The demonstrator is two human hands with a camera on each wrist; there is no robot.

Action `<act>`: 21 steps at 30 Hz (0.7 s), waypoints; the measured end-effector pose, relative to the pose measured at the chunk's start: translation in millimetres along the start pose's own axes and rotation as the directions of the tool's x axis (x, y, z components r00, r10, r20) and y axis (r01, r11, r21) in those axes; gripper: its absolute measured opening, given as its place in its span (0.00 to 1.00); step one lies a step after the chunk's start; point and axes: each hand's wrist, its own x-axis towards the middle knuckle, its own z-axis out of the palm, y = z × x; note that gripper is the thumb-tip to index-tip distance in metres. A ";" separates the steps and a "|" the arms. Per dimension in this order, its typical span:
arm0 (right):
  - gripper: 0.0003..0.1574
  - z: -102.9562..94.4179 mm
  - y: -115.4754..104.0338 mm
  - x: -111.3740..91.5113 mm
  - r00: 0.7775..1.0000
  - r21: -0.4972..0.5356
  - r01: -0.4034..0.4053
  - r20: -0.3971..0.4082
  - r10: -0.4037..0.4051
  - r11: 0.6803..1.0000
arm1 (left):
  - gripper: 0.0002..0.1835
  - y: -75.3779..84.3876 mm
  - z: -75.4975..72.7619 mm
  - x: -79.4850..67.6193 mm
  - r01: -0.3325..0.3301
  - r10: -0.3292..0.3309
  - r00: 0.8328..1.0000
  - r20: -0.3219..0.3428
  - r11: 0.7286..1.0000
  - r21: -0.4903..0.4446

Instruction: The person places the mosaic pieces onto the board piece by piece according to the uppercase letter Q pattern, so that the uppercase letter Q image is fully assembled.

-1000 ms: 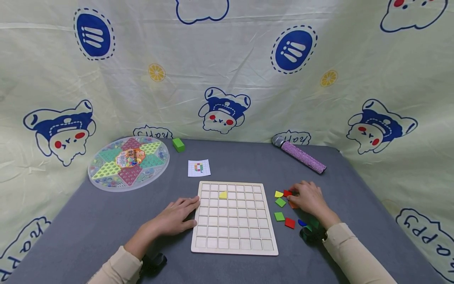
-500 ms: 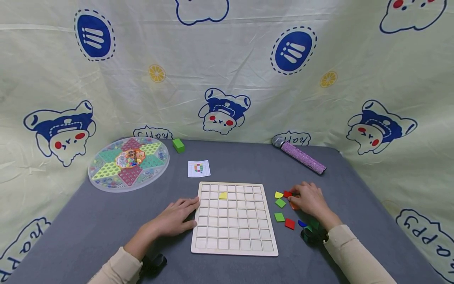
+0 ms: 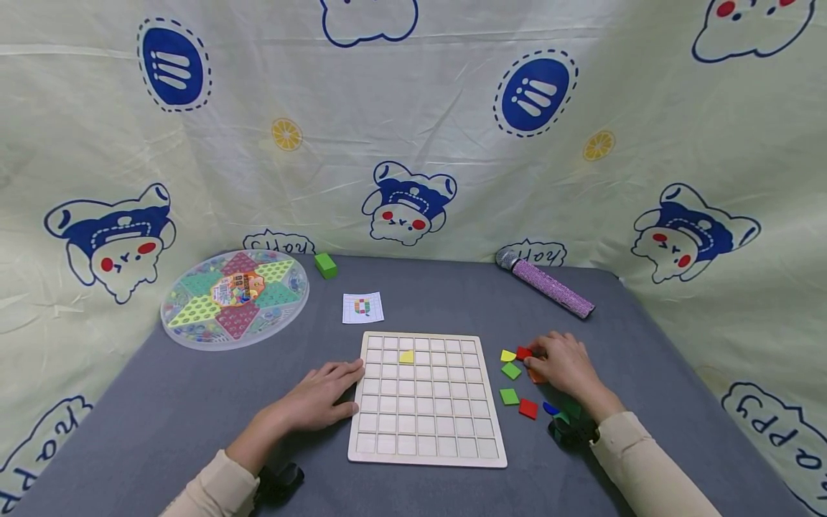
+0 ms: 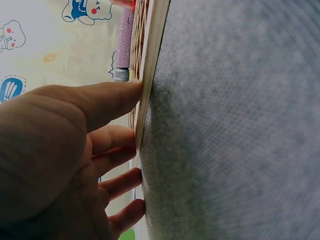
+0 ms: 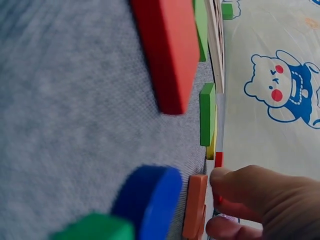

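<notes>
A pale wooden grid board [image 3: 426, 401] lies in the middle, one yellow tile [image 3: 406, 357] in its upper part. Along the board's left edge rests my left hand [image 3: 316, 396], fingers fairly straight; in the left wrist view the thumb [image 4: 112, 97] touches the board's side [image 4: 150, 65]. To the right of the board, my right hand [image 3: 565, 362] pinches a red tile [image 3: 522, 352] between thumb and fingertip. An orange tile [image 5: 194, 207] lies just under that hand, partly hidden by it in the head view.
Around the right hand lie a yellow piece [image 3: 507, 355], green tiles [image 3: 509, 396], another red tile [image 3: 528, 408] and a blue piece [image 3: 550, 408]. Behind the board are a pattern card [image 3: 362, 307], a green block [image 3: 326, 265], a round game board [image 3: 187, 280] and a glittery microphone [image 3: 549, 286].
</notes>
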 end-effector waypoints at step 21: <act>0.16 -8.8 -43.6 -2.0 0.990 -0.006 0.116 -0.083 -0.116 0.993 | 0.33 -1.3 1.2 -0.2 -0.011 0.011 1.000 -0.008 1.000 -0.008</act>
